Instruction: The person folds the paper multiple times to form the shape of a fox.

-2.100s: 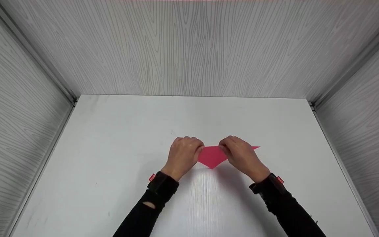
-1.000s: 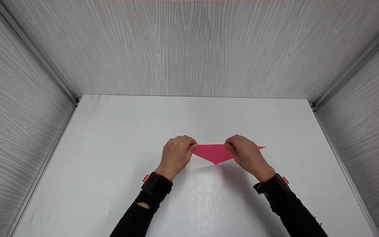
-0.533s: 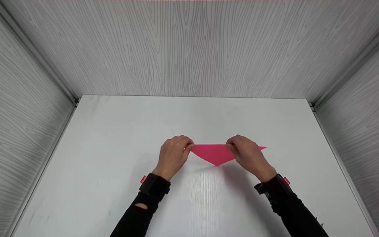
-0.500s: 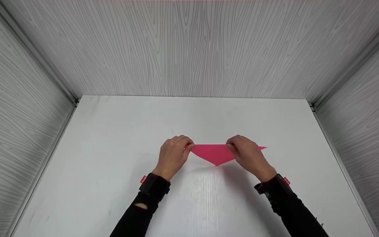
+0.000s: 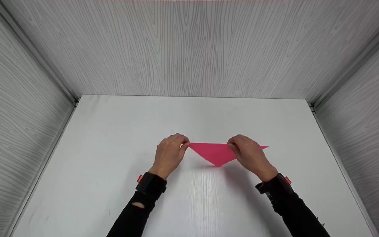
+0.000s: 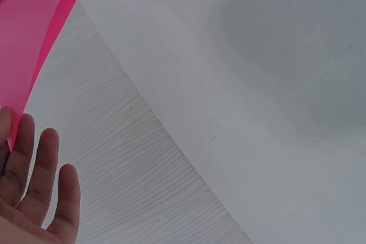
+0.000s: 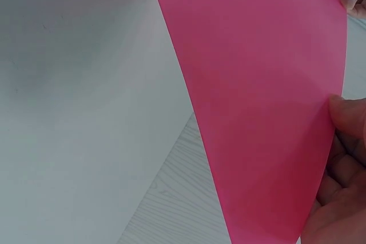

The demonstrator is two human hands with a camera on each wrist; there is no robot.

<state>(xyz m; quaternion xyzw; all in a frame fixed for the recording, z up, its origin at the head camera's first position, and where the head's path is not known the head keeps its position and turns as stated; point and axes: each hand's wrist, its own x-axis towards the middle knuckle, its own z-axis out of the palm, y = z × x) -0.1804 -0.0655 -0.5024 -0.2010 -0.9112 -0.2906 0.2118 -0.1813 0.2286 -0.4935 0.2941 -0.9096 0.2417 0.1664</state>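
Observation:
A pink sheet of paper (image 5: 212,153), folded into a triangle, is held up between both hands with its long edge at the top and a point hanging down. My left hand (image 5: 169,153) pinches its left corner between thumb and forefinger; in the left wrist view the other fingers (image 6: 43,170) are spread apart from the paper. Along the top edge, right of the middle, my right hand (image 5: 250,156) grips the sheet, and the right tip sticks out past it. The right wrist view shows the paper's broad face (image 7: 257,84) with the right thumb (image 7: 347,112) pressed on its edge.
Below the hands lies a white tabletop (image 5: 117,131). Grey wood-grain panels stand at the back (image 5: 189,49), the left (image 5: 18,115) and the right (image 5: 360,115). Both wrists wear black bands (image 5: 151,186) with small red tags.
My left hand has slid leftward along the paper's top edge to its corner, baring more of the sheet. My right hand has shifted slightly right, still gripping it.

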